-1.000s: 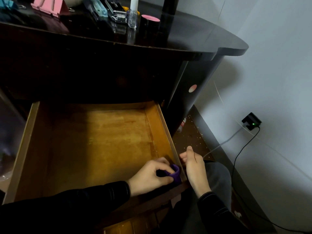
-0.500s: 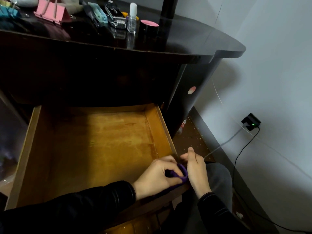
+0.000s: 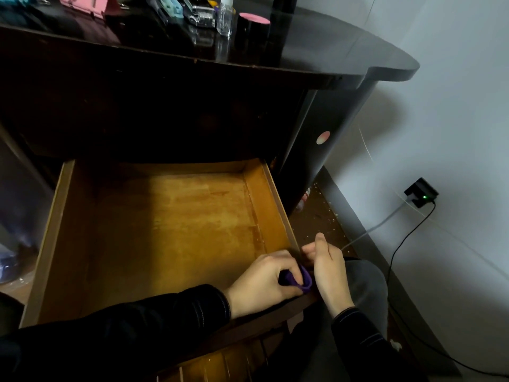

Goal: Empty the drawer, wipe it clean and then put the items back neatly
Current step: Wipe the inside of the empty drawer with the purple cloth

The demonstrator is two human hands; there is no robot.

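Left hand (image 3: 264, 281), fingers curled round purple cloth (image 3: 300, 278), has pushed it tighter into front-right corner of emptied drawer (image 3: 49, 244) vs. 1 s ago, right hand (image 3: 329, 268) loosely curled alongside, gripping nothing, so wiping is prob. nearly done, w/ items (image 3: 198, 12) waiting on surface (image 3: 330, 44).

Purple cloth (image 3: 303, 279) mostly hidden in the grip of the left hand (image 3: 264, 282) (desktop clutter (image 3: 198, 12) cropped above)

We see the drawer (image 3: 278, 199) as bare wood, its floor matt, worn and blotchy. The table (image 3: 344, 51) above has a black, glossy top that mirrors what stands on it. The purple cloth (image 3: 298, 279) looks soft and matt; the small bottle (image 3: 224, 19) is clear and shiny.
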